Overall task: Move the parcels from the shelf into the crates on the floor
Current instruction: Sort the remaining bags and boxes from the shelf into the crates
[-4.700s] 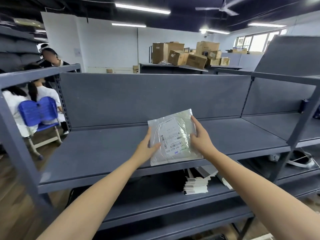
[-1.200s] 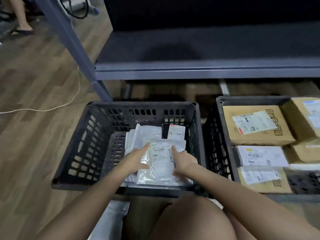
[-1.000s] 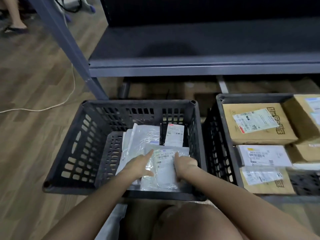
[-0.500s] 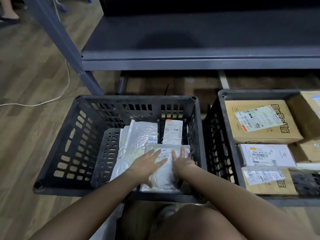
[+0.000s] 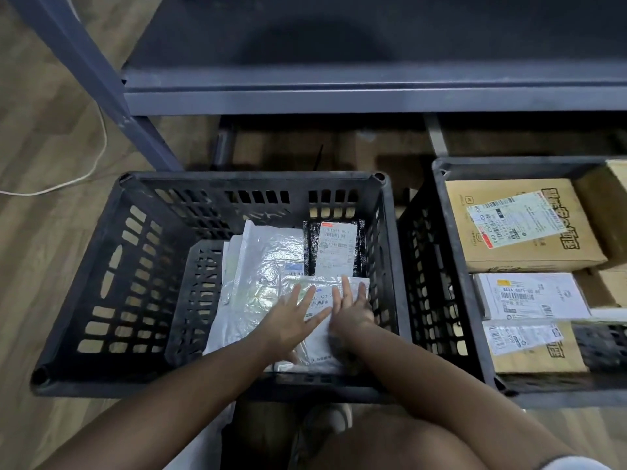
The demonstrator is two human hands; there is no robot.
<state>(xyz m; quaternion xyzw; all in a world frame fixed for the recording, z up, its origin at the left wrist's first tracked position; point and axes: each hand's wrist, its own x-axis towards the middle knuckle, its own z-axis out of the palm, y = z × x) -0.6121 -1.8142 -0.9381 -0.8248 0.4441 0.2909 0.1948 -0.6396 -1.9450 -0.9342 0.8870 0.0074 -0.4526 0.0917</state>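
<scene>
A clear plastic parcel with a white label (image 5: 319, 347) lies flat on other bagged parcels inside the black slatted crate (image 5: 101, 283) on the floor. My left hand (image 5: 293, 320) and my right hand (image 5: 351, 308) both rest on it with straight fingers, palms down, side by side. Beneath it sits a larger silvery bag (image 5: 268, 262), and a black parcel with a white label (image 5: 337, 249) lies at the crate's back right. The grey shelf (image 5: 339, 96) runs above the crates.
A second black crate (image 5: 451, 266) on the right holds several cardboard boxes with labels (image 5: 519, 225). The shelf's slanted grey post (image 5: 95, 76) stands at the left. A white cable (image 5: 84, 171) trails over the wooden floor. My knees are at the bottom edge.
The parcel came down from the shelf into the left crate. In the last second my fingers let go of its edges and flattened on top of it.
</scene>
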